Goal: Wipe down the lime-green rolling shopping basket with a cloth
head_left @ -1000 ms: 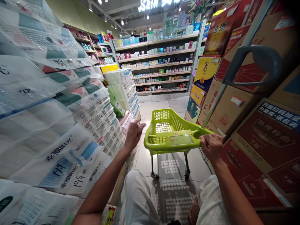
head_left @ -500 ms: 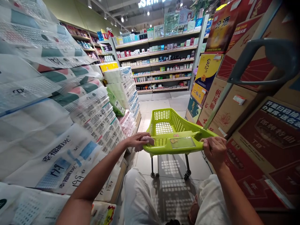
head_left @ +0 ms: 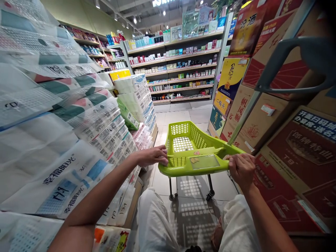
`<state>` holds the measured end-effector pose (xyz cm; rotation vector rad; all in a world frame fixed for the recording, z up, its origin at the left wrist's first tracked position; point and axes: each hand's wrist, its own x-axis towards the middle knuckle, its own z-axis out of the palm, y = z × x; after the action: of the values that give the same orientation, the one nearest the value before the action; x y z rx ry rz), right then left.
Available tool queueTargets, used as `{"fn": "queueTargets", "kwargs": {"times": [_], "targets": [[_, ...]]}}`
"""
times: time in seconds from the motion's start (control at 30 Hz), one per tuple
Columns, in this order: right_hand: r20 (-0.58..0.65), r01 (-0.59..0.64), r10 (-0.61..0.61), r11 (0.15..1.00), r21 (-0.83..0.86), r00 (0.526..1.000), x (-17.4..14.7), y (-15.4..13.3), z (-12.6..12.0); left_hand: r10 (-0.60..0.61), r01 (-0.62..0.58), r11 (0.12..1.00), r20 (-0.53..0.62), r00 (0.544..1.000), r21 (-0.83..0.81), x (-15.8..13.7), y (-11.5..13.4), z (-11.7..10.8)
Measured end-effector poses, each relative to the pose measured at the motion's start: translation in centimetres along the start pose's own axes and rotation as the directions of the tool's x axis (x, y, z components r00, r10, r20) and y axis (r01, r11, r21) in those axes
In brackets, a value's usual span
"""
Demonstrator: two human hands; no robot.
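A lime-green plastic shopping cart [head_left: 195, 170] stands in front of me, its perforated basket holding no goods that I can see. My left hand [head_left: 153, 156] is closed on the left end of the cart's near rim, fingers over the edge. At the right end of that rim, my right hand [head_left: 241, 169] wraps its fingers round the green bar. A slanting pole rises from the cart's right side and carries a grey looped handle [head_left: 272, 64], which neither hand touches. A clear-covered panel [head_left: 204, 161] lies on the rim between my hands.
Wrapped tissue packs [head_left: 97, 122] are piled along the left, close to my left arm. Stacked liquor cartons [head_left: 288, 140] line the right side. Tiled floor [head_left: 174, 117] runs ahead to shelves [head_left: 181, 63] of small boxes and bottles.
My left hand has shifted slightly left, with its fingers resettled on the rim. The cart's near left corner sits a little farther left and lower in view. My right hand keeps its grip.
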<state>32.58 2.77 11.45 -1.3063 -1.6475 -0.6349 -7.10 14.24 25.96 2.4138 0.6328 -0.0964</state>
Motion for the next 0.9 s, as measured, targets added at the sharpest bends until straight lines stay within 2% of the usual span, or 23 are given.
{"fn": "queueTargets", "kwargs": {"times": [0.13, 0.33, 0.5, 0.57, 0.67, 0.73, 0.83, 0.9], "targets": [[0.016, 0.013, -0.013, 1.0, -0.016, 1.0, 0.0, -0.2, -0.1, -0.022, 0.03, 0.991, -0.059, 0.998, 0.134, 1.3, -0.6, -0.2], [-0.003, 0.064, -0.064, 0.998, -0.025, 0.998, 0.0, 0.2, -0.5, 0.086, -0.088, 0.995, 0.057, 0.995, 0.038, 1.3, 1.1, 0.2], [-0.014, 0.092, -0.092, 0.995, -0.033, 0.996, 0.0, 0.3, -0.7, 0.066, -0.063, 0.967, -0.003, 0.998, 0.247, 2.3, 1.0, 0.4], [-0.012, 0.095, -0.096, 0.995, -0.03, 0.995, 0.0, 0.3, -0.7, 0.078, -0.078, 0.968, 0.011, 0.997, 0.238, 2.5, 0.8, 0.8], [-0.026, 0.103, -0.104, 0.994, -0.018, 0.994, -0.1, 0.5, -0.7, 0.122, -0.135, 0.978, 0.09, 0.988, 0.16, 2.4, 0.5, 1.2], [-0.042, 0.103, -0.104, 0.995, -0.014, 0.994, -0.2, 0.6, -0.7, 0.133, -0.142, 0.977, 0.062, 0.989, 0.161, 2.2, 0.3, 1.1], [-0.047, 0.086, -0.086, 0.996, -0.012, 0.995, -0.3, 0.8, -0.8, 0.111, -0.097, 0.97, -0.048, 0.993, 0.223, 2.0, 0.3, 1.0], [-0.036, 0.074, -0.074, 0.997, -0.002, 0.997, -0.4, 0.9, -0.9, 0.119, -0.112, 0.97, -0.019, 0.993, 0.216, 1.9, 0.5, 1.2]]}}
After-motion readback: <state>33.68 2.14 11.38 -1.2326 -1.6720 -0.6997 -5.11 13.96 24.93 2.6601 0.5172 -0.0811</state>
